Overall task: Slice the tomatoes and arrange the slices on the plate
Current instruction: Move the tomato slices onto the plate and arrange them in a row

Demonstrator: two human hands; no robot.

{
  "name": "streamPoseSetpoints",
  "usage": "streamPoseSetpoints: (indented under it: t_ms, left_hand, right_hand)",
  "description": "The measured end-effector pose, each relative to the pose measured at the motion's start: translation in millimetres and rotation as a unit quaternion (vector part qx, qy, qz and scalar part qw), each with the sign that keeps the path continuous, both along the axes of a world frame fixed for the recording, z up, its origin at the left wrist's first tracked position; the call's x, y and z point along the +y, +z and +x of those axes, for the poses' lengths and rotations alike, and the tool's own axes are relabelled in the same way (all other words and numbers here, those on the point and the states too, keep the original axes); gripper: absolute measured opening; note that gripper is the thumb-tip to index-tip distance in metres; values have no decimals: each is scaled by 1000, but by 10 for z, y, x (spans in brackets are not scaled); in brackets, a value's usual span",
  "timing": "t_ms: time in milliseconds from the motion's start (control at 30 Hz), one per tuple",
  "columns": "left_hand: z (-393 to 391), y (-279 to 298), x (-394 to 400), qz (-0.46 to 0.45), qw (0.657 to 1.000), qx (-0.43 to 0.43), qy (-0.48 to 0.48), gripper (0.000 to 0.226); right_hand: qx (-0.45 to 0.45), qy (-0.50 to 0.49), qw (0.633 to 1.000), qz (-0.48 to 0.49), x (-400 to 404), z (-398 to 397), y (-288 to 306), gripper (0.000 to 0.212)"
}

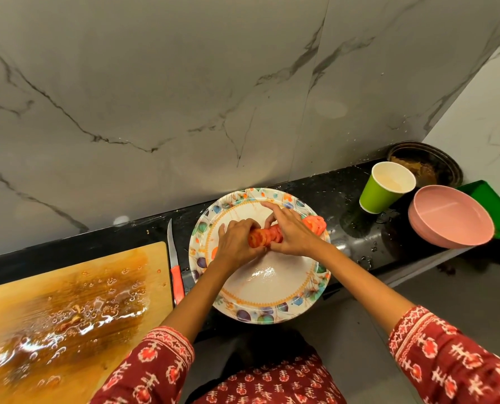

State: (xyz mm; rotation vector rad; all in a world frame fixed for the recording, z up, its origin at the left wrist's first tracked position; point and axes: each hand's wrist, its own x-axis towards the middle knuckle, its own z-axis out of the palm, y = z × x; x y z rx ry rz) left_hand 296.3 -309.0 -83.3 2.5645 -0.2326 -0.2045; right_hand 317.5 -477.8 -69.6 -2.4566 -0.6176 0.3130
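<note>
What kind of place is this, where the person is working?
Most likely a home kitchen. A wet wooden cutting board and a knife lie on a dark stone counter against a marble wall, and both hands hold a stack of tomato slices over a patterned plate.

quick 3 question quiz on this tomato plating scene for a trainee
1. True or false: the knife lies between the cutting board and the plate.
2. What do the left hand and right hand hold together?
3. Which stands nearer the plate: A) pink bowl B) green cup?

Key
1. True.
2. A row of tomato slices, over the plate.
3. B.
</note>
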Motion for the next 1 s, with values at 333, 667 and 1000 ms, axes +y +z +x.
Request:
streamPoseSetpoints:
  t_ms: [333, 667, 1000]
  left_hand:
    - [9, 33, -40, 40, 999, 17, -25, 67]
    - [32, 19, -118, 45, 998, -21, -44, 52]
    - [80, 33, -261, 69, 996, -14, -60, 63]
  right_hand:
    - [-4, 2, 1000, -15, -126, -5, 55, 95]
    - [-6, -29, 1000, 2, -462, -23, 104, 89]
    - [-12, -18, 999, -30, -352, -68, 51, 93]
